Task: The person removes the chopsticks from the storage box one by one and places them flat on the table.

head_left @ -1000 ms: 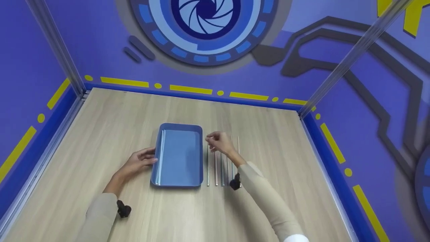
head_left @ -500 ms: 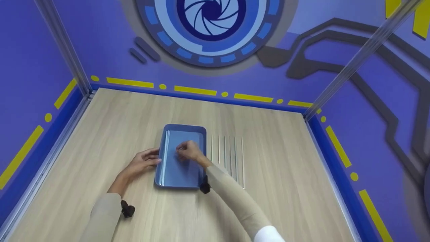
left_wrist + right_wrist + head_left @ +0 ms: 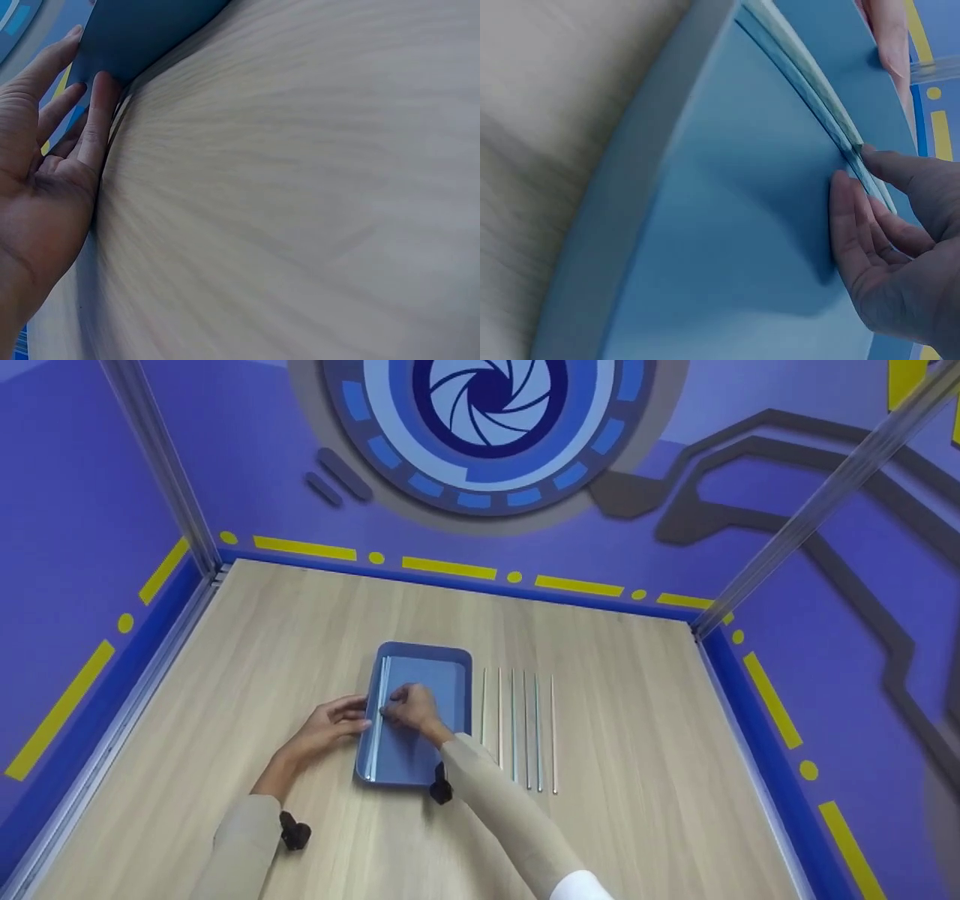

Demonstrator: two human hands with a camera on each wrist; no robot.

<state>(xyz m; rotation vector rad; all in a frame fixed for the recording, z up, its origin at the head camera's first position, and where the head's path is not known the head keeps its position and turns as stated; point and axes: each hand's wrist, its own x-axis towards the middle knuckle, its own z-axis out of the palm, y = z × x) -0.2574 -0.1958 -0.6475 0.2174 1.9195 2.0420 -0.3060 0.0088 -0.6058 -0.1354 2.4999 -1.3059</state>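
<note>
A blue rectangular tray (image 3: 420,781) lies on the wooden table. Along its left wall run two slim pale chopsticks (image 3: 810,82), side by side. My right hand (image 3: 415,709) reaches into the tray; in the right wrist view, its thumb and index finger pinch at these chopsticks. My left hand (image 3: 326,727) stays outside the left wall, relaxed fingers (image 3: 97,124) touching the tray's side. Right of the tray, several thin metallic chopsticks (image 3: 554,735) lie parallel on the table, their lower ends partly hidden by my right sleeve.
The wooden table (image 3: 637,712) is enclosed by a blue back wall (image 3: 562,540) with yellow dashes and by side walls with metal posts (image 3: 810,521). A small black camera (image 3: 442,786) sits on my right wrist.
My right hand has moved left, from above the row of chopsticks into the tray and onto the two there. My left hand keeps its place at the tray. The head view has shifted slightly.
</note>
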